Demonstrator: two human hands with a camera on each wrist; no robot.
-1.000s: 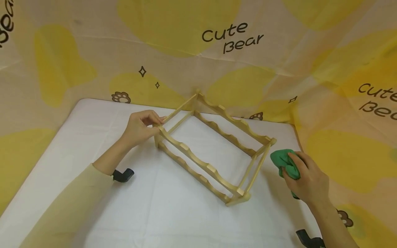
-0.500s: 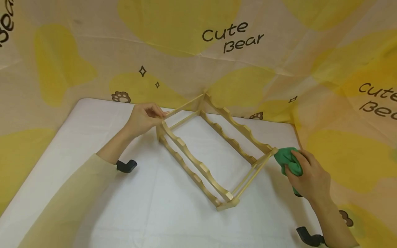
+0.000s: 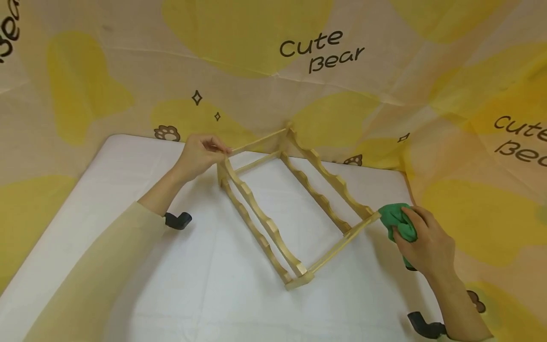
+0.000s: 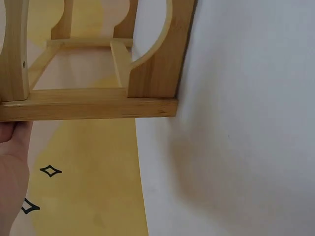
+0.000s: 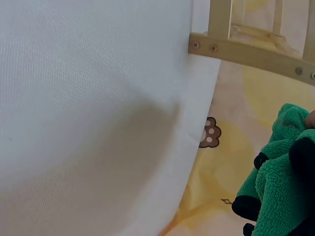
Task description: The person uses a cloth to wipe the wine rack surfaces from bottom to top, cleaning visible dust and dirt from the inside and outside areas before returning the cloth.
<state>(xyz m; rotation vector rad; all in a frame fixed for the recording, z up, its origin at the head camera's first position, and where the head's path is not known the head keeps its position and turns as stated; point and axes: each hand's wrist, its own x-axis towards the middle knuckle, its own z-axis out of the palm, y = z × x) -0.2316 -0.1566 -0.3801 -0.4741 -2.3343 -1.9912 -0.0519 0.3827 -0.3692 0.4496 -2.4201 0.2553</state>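
A light wooden rack [image 3: 268, 223] with scalloped rails stands turned at an angle on the white tabletop, in the middle of the head view. At its far left corner, my left hand [image 3: 197, 156] pinches the top of the frame between thumb and fingers. In the left wrist view that hand [image 4: 12, 162] shows at the edge, against the rack's end bar [image 4: 88, 109]. My right hand [image 3: 429, 247] grips a bunched green cloth [image 3: 394, 217] beside the rack's right corner. Fluffy pile and black edging show on the cloth [image 5: 280, 182] in the right wrist view, below a screwed end bar [image 5: 251, 55].
The white tabletop [image 3: 179, 285] lies under the rack. Behind it and to the right hangs a yellow patterned fabric [image 3: 265, 61], close to the rack's far corner. Black bent pieces [image 3: 179, 220] stick out near both wrists.
My left hand has moved up and right, turning the rack clockwise, so its near corner has swung left. My right hand shifted slightly right with the cloth, then stayed put.
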